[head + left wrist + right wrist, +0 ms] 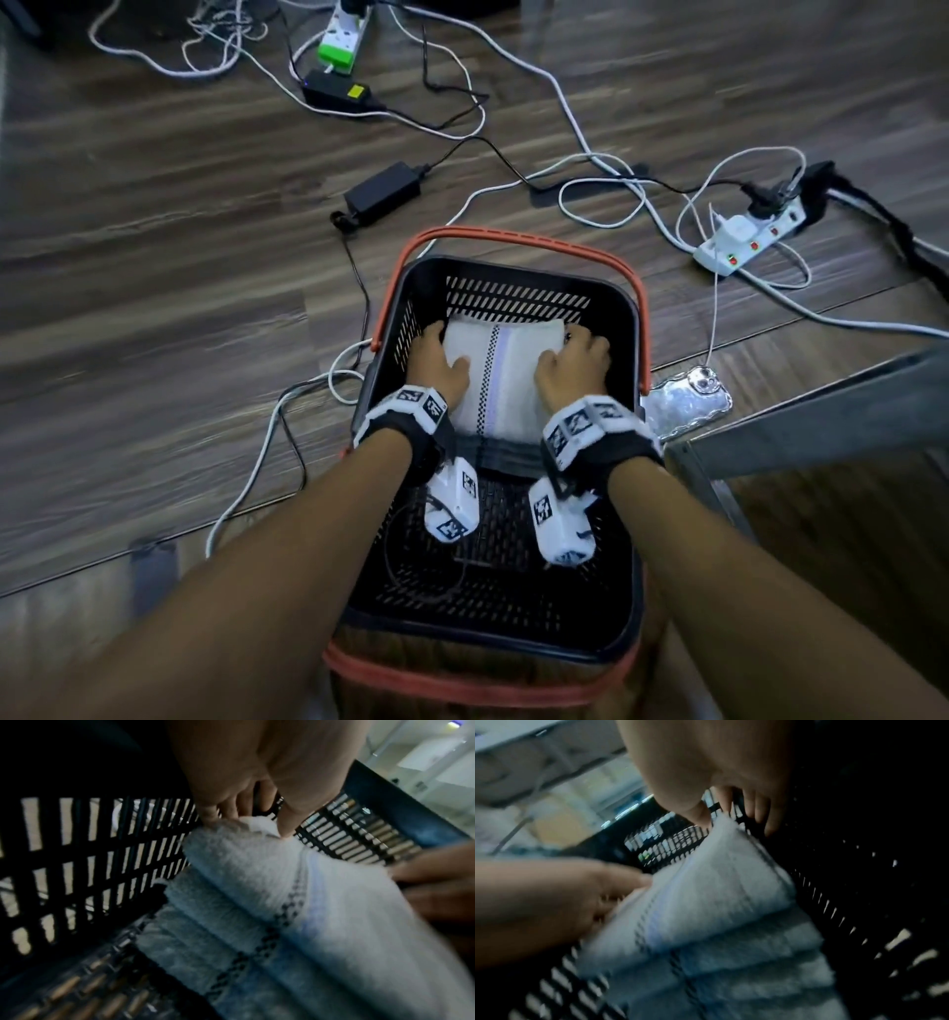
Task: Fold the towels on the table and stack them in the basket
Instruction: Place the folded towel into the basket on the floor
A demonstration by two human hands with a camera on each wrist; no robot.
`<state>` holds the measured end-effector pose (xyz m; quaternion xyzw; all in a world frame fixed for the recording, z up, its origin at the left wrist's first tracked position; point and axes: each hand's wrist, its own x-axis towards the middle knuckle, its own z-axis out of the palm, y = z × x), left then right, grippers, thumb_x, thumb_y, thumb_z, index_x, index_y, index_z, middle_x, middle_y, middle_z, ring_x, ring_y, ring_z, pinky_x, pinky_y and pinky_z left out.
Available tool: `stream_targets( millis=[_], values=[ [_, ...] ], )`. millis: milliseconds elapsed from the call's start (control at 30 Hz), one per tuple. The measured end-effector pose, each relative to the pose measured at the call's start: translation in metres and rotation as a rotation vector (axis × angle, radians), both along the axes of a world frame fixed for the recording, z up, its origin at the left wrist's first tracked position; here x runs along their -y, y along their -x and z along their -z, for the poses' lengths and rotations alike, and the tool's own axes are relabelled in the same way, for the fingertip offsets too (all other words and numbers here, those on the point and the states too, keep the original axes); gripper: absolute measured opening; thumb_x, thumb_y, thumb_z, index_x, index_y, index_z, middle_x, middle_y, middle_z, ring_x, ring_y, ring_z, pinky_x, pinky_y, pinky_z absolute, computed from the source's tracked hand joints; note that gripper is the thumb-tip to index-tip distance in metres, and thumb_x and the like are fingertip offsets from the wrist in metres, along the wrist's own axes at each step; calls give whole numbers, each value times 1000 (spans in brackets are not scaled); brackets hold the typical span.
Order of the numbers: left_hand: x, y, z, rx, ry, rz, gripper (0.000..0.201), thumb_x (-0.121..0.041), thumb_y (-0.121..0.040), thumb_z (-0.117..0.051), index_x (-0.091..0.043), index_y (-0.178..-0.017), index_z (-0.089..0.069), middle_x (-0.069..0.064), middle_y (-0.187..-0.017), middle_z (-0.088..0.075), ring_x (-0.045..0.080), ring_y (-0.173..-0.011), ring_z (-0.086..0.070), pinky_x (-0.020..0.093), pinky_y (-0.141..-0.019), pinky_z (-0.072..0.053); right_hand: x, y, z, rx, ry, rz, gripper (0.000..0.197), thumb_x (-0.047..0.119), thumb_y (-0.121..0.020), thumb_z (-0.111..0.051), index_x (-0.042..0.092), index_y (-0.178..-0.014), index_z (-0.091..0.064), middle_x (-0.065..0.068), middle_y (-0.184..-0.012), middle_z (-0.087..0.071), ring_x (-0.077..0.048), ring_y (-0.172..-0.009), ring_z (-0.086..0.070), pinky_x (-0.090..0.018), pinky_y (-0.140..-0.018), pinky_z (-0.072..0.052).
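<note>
I've got both hands down in the basket: left hand and right hand each pinch a side of the folded towel, thumbs on top, fingers curled under, so it keeps its fold. It sits at the far end on the stack of towels, edges squared up. I reckon letting go comes next.

Three views, one basket

Head camera looks steeply down from above at both forearms and the floor; each wrist camera sits close inside the basket, facing along its fingers — all three share the folded towel.
</note>
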<state>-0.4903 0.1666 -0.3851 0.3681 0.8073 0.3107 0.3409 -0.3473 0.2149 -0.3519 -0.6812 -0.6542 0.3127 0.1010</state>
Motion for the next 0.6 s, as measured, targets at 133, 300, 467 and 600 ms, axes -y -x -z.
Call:
stream_targets(
  millis=[133,300,467,600],
  values=[
    [8,-8,16,-234,-61,230,61,-19,-94,-45,-11,-148,-17,10,-157,-8,27,-143,-13,37,-116,-16,19,9,14,310,-275,-327,51,19,-91,-41,9,-141,-29,-14,-152,-20,-28,-141,-16,-44,-109,-24],
    [12,-14,37,-298,81,427,57,-33,-101,-22,-17,-149,3,2,-157,15,20,-144,14,46,-118,-9,19,3,54,421,-153,-346,60,33,-98,-26,8,-149,-8,-9,-158,4,-22,-146,5,-48,-116,-9],
    [18,-21,50,-376,94,444,59,-40,-100,-16,-22,-148,13,-4,-154,24,18,-142,22,44,-115,0,23,1,75,409,-184,-327,62,35,-98,-25,9,-149,-1,-9,-158,8,-22,-145,7,-47,-117,-6],
    [16,-20,42,-439,184,496,60,-40,-99,-15,-20,-147,14,-2,-154,24,23,-142,22,47,-115,4,21,2,67,413,-104,-362,63,35,-98,-22,9,-149,4,-8,-157,15,-22,-145,13,-47,-116,-2]
  ],
)
